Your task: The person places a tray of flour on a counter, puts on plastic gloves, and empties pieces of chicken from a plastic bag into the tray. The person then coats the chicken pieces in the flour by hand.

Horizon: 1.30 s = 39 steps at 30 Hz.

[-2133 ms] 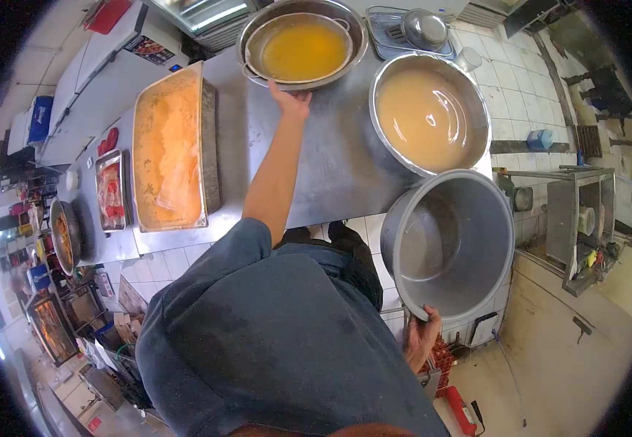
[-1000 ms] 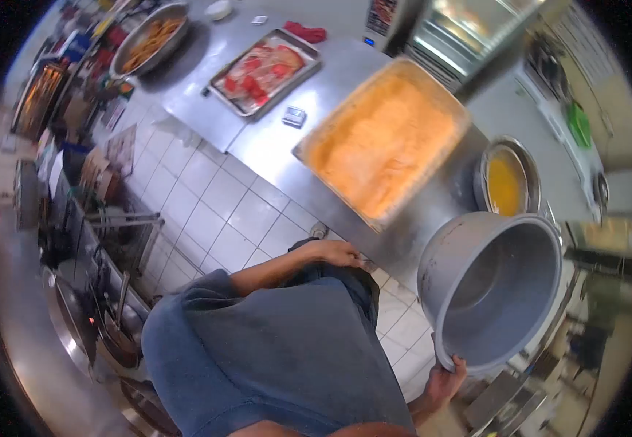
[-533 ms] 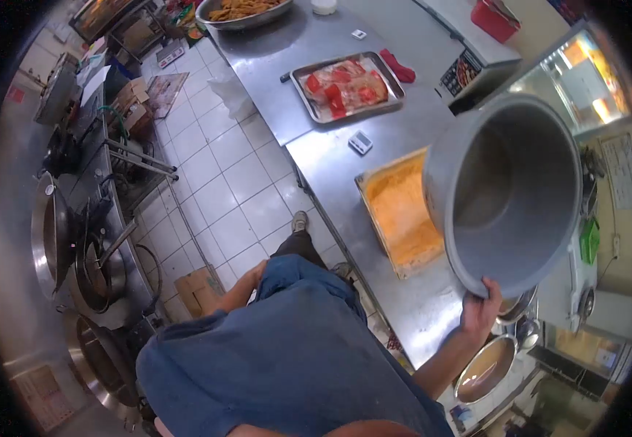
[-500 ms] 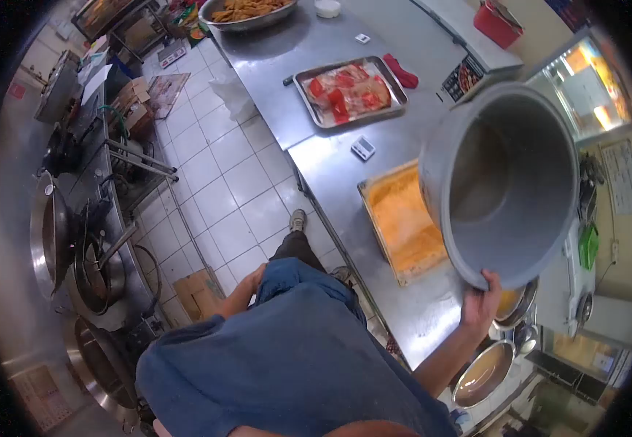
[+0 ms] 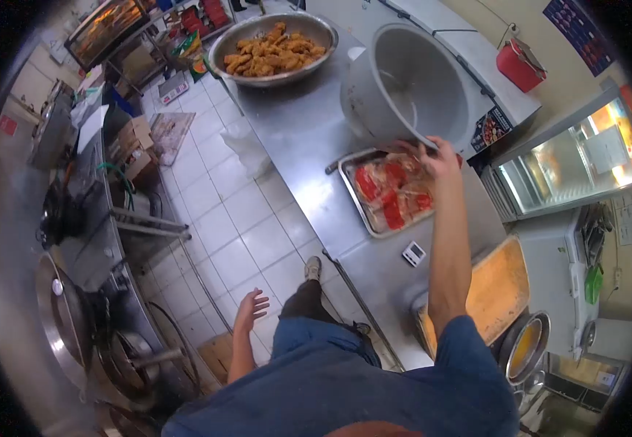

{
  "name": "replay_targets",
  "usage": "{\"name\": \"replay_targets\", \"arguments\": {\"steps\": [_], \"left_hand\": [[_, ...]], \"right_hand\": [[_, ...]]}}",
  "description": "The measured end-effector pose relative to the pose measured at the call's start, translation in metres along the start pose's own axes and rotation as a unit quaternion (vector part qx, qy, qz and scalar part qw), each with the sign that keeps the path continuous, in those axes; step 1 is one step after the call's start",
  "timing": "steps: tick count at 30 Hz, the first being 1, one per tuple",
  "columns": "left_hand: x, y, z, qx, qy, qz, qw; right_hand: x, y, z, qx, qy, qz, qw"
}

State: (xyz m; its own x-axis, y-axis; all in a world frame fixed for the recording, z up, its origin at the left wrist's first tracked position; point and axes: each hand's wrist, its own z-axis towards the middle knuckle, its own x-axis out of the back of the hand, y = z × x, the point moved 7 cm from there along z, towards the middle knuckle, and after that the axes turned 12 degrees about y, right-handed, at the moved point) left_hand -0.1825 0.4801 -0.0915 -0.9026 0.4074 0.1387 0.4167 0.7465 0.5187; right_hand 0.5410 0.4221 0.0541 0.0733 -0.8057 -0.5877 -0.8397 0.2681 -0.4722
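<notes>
My right hand grips the near rim of a large grey pot, which is tilted with its mouth toward the right. Whether its base touches the steel table I cannot tell. Just below the pot lies a metal tray of pale and red pieces, partly hidden by the pot and my hand. Over the floor, away from the table, my left hand holds nothing, its fingers apart. A steel bowl of fried pieces stands at the table's far end.
A small timer lies near the tray. My right arm partly covers a deep pan with orange contents. Beyond it is a bowl of yellow liquid. Woks line the left counter, and a lit glass-door fridge stands at the right.
The grey pot has moved along the table, from above the orange pan to beyond the meat tray, still in my right hand. My left hand has come away from my body, fingers spread.
</notes>
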Motion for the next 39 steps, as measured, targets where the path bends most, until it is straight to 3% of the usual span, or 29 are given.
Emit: {"name": "replay_targets", "arguments": {"steps": [1,2,5,10,12,15,19,22,25,26,27,28,29,32,33,35,37,38,39], "left_hand": [[0.002,0.009,0.012,-0.007,0.028,0.018,0.999],[0.006,0.017,0.022,-0.013,0.057,0.036,0.998],[0.006,0.014,0.036,0.020,0.045,0.052,0.997],[0.023,-0.043,0.058,0.137,0.040,0.061,0.988],[0.035,-0.076,0.074,0.181,0.018,0.131,0.975],[0.019,-0.064,0.048,0.225,-0.005,0.099,0.969],[0.012,-0.033,0.029,0.239,-0.077,0.168,0.953],[0.008,-0.003,0.017,0.250,-0.126,0.231,0.932],[-0.007,0.042,0.002,0.271,-0.186,0.295,0.897],[-0.014,0.061,-0.001,0.269,-0.210,0.310,0.887],[-0.029,0.087,-0.004,0.236,-0.232,0.311,0.891],[-0.047,0.115,-0.011,0.188,-0.256,0.305,0.898],[-0.071,0.152,-0.022,0.075,-0.260,0.279,0.921],[-0.201,0.228,-0.115,-0.202,-0.441,0.274,0.831],[-0.231,0.209,-0.112,-0.152,-0.546,0.229,0.791],[-0.317,0.214,-0.280,-0.305,-0.645,0.312,0.627],[-0.369,0.196,-0.434,-0.421,-0.741,0.275,0.445],[-0.371,0.168,-0.497,-0.397,-0.817,0.186,0.375],[-0.366,0.135,-0.549,-0.297,-0.878,0.214,0.307]], "right_hand": [[-0.035,0.014,0.016,-0.090,0.026,0.116,0.989],[-0.059,0.025,0.028,-0.107,0.027,0.141,0.984],[-0.098,0.042,0.076,-0.011,0.059,0.068,0.996],[-0.086,0.080,0.157,-0.033,0.147,0.041,0.988],[-0.054,0.085,0.231,0.168,0.055,-0.142,0.974],[-0.103,0.089,0.167,0.094,0.059,0.034,0.993],[-0.138,0.092,0.075,0.188,0.160,0.120,0.962],[-0.124,0.138,-0.014,0.188,0.156,0.013,0.970],[-0.076,0.220,-0.109,0.160,0.082,-0.094,0.979],[-0.047,0.260,-0.125,0.083,0.032,-0.135,0.987],[-0.044,0.270,-0.182,0.002,0.057,-0.165,0.985],[-0.041,0.276,-0.220,0.008,-0.006,-0.183,0.983],[-0.041,0.277,-0.248,0.011,-0.064,-0.196,0.978],[-0.108,0.220,-0.347,0.174,-0.202,-0.245,0.932],[-0.130,0.208,-0.376,0.256,-0.229,-0.259,0.903],[-0.179,0.191,-0.442,0.402,-0.286,-0.290,0.820],[-0.222,0.193,-0.516,0.490,-0.381,-0.265,0.738],[-0.236,0.205,-0.548,0.509,-0.445,-0.220,0.703],[-0.238,0.229,-0.571,0.509,-0.476,-0.223,0.682]]}}
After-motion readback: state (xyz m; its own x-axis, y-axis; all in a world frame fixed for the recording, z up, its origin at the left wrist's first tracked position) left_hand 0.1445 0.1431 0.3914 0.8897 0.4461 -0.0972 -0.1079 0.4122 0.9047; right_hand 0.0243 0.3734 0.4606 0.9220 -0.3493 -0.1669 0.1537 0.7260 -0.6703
